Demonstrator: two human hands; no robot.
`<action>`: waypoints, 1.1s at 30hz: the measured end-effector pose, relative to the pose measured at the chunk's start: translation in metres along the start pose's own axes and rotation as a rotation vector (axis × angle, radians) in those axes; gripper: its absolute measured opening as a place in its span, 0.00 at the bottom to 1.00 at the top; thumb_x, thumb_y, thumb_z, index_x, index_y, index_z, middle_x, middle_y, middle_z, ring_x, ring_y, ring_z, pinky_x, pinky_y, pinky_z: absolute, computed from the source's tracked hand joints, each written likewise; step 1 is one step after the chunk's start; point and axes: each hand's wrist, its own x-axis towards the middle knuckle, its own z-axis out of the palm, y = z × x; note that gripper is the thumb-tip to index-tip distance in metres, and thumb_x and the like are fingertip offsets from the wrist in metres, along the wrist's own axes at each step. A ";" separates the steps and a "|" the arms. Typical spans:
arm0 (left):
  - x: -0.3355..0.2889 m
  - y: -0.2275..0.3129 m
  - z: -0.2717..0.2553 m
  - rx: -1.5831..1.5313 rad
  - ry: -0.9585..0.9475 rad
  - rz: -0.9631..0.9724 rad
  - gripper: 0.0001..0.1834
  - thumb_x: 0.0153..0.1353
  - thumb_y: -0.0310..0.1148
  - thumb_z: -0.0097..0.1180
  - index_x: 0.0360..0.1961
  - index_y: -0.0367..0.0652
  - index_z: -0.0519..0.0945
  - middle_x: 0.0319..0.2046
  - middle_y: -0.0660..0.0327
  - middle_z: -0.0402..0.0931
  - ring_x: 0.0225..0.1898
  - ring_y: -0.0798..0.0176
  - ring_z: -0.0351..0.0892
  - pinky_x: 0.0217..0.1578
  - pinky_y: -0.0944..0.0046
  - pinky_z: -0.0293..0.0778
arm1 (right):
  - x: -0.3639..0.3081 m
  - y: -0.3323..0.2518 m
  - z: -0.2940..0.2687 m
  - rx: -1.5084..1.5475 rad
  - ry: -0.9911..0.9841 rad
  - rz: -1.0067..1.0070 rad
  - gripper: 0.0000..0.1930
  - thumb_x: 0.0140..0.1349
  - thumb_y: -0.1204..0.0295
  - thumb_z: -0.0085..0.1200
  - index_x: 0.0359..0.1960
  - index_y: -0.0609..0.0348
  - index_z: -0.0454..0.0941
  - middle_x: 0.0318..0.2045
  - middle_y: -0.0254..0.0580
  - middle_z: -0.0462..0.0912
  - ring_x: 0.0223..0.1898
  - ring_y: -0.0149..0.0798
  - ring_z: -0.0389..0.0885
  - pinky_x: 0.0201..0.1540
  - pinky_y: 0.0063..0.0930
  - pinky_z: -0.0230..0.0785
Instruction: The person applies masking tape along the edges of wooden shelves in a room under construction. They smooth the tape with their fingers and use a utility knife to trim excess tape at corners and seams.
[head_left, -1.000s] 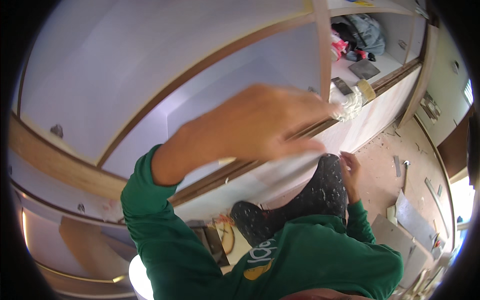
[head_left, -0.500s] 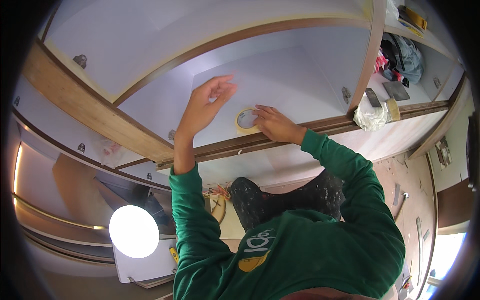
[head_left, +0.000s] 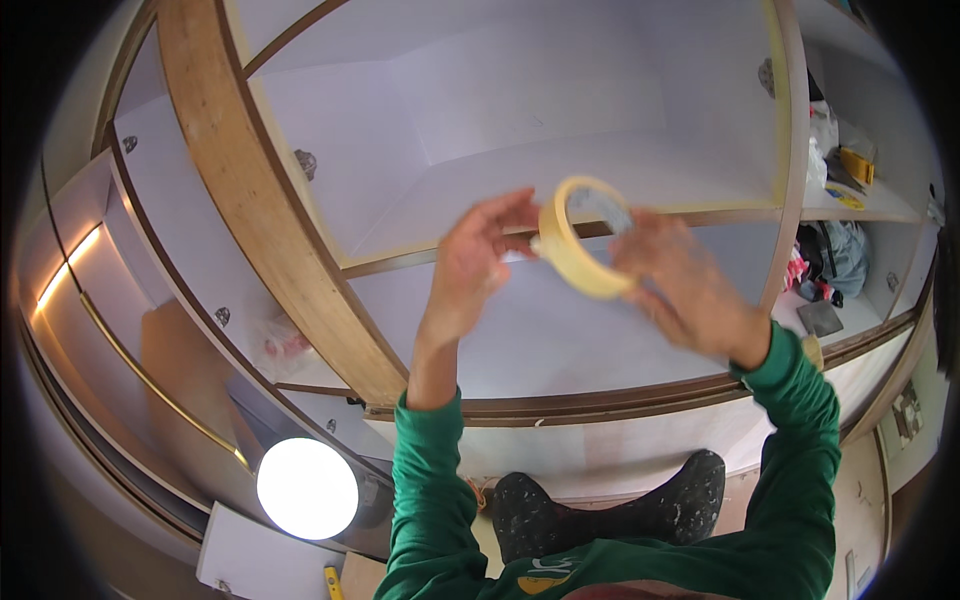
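Observation:
A roll of pale yellow masking tape is up in the air in front of the cupboard, tilted, with its printed inner core showing. My right hand grips its right side, fingers at the ring and thumb below, somewhat blurred. Close to the roll's left edge is my left hand, its bent fingers apart and the fingertips nearly at the tape. A small pale bit shows on the roll's edge by those fingertips; whether they touch it I cannot make out.
Behind the hands are white cupboard compartments with a brown shelf edge and a wooden post. A bright round lamp stands at lower left. On the right shelves lie a grey bag and a dark flat plate.
The tape roll, which lay on the lower compartment's floor under my right hand, is now lifted and gripped. My left hand has come close to it. The view has shifted upward.

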 end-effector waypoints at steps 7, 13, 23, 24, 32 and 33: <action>0.088 0.028 -0.018 0.079 0.187 0.162 0.20 0.66 0.27 0.67 0.58 0.35 0.81 0.52 0.58 0.83 0.52 0.67 0.79 0.53 0.63 0.77 | 0.109 0.042 -0.038 -0.333 0.002 -0.286 0.13 0.66 0.74 0.60 0.50 0.59 0.75 0.41 0.48 0.80 0.48 0.56 0.79 0.67 0.52 0.68; 0.119 0.024 -0.032 0.085 0.254 0.167 0.13 0.68 0.30 0.66 0.52 0.38 0.84 0.46 0.62 0.84 0.47 0.69 0.81 0.48 0.64 0.76 | 0.132 0.050 -0.057 -0.471 0.020 -0.309 0.11 0.67 0.72 0.60 0.49 0.57 0.75 0.40 0.46 0.81 0.46 0.53 0.80 0.64 0.48 0.69; 0.131 0.015 0.039 -0.054 0.116 -0.078 0.15 0.76 0.36 0.56 0.56 0.37 0.78 0.51 0.58 0.82 0.56 0.65 0.78 0.59 0.60 0.71 | 0.101 0.074 -0.035 0.074 0.107 0.177 0.15 0.72 0.71 0.59 0.57 0.60 0.75 0.52 0.50 0.82 0.58 0.51 0.80 0.58 0.41 0.76; 0.134 0.012 0.040 0.026 0.114 -0.047 0.15 0.77 0.37 0.55 0.56 0.37 0.78 0.51 0.57 0.82 0.56 0.64 0.79 0.61 0.59 0.70 | 0.102 0.075 -0.029 0.192 0.122 0.220 0.16 0.72 0.71 0.59 0.58 0.61 0.75 0.53 0.49 0.82 0.58 0.49 0.80 0.57 0.40 0.77; 0.174 -0.002 0.032 0.885 -0.008 0.153 0.13 0.76 0.38 0.53 0.51 0.39 0.78 0.35 0.57 0.85 0.39 0.60 0.87 0.45 0.58 0.77 | 0.111 0.116 -0.030 0.233 0.576 0.291 0.27 0.69 0.69 0.61 0.68 0.59 0.70 0.56 0.46 0.80 0.58 0.43 0.80 0.61 0.40 0.75; 0.177 0.000 0.038 1.029 -0.066 0.174 0.13 0.76 0.38 0.53 0.51 0.39 0.77 0.32 0.57 0.85 0.36 0.58 0.87 0.42 0.57 0.77 | 0.111 0.127 -0.036 0.275 0.581 0.306 0.28 0.69 0.70 0.61 0.69 0.58 0.70 0.56 0.46 0.80 0.58 0.42 0.80 0.61 0.39 0.75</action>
